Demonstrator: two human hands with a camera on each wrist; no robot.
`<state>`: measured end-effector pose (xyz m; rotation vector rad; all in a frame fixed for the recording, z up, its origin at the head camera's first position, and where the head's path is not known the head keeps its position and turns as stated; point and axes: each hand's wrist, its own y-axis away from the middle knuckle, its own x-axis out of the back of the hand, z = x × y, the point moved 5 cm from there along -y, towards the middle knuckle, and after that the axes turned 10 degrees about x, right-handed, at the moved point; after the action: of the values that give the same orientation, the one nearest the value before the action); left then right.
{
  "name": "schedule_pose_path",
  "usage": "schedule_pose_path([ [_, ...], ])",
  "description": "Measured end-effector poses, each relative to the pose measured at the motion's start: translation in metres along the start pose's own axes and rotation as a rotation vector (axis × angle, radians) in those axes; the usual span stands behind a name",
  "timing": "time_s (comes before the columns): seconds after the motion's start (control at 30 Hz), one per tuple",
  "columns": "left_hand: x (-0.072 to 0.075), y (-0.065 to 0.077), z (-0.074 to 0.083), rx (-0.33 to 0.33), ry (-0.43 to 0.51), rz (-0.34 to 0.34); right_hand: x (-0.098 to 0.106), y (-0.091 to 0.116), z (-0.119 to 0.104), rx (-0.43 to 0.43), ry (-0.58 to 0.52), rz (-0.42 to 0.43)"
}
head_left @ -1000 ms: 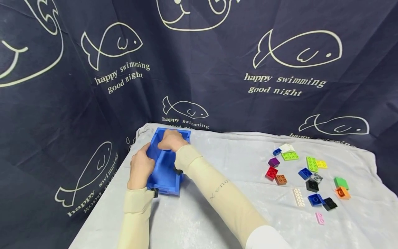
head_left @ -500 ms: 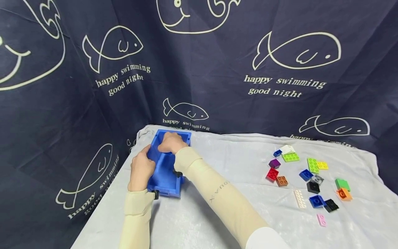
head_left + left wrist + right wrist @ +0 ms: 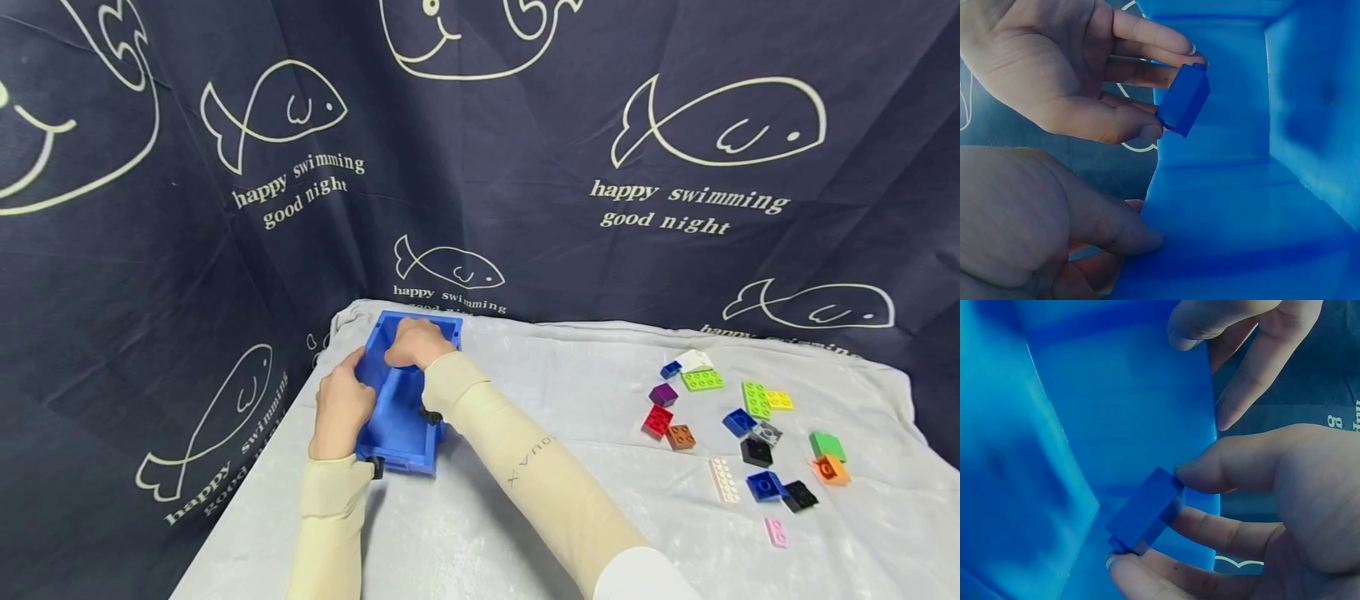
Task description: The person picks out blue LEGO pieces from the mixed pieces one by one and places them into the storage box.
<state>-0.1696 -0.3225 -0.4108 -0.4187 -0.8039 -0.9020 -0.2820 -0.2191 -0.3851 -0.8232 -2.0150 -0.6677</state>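
A blue plastic bin (image 3: 397, 421) stands on the cloth-covered table at the left. My left hand (image 3: 342, 408) holds its left wall, thumb on the inner face and fingers outside. Over the bin's far part is my right hand (image 3: 414, 340), pinching a blue toy brick (image 3: 1146, 509) between thumb and fingertips. The left wrist view shows the brick (image 3: 1185, 99) tilted, in front of the bin wall (image 3: 1216, 106). In the head view the right hand hides the brick. The part of the bin floor below that hand is also hidden.
Several loose toy bricks lie on the right of the table, among them a red brick (image 3: 657, 421), a purple brick (image 3: 663, 395), a lime brick (image 3: 756, 400) and a pink brick (image 3: 776, 532). A dark printed curtain (image 3: 540, 250) hangs behind the table and along its left.
The head view has shifted slightly. Both hands keep nearly the same place at the bin, the right one moving only a little; the loose bricks stay where they were.
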Motion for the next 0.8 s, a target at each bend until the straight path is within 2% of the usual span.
schedule_pose_path([
  [0.8,-0.0007,-0.0015,-0.0012,0.007,0.000,-0.008,0.0025,-0.0007,0.0011,0.019,-0.009,-0.012],
])
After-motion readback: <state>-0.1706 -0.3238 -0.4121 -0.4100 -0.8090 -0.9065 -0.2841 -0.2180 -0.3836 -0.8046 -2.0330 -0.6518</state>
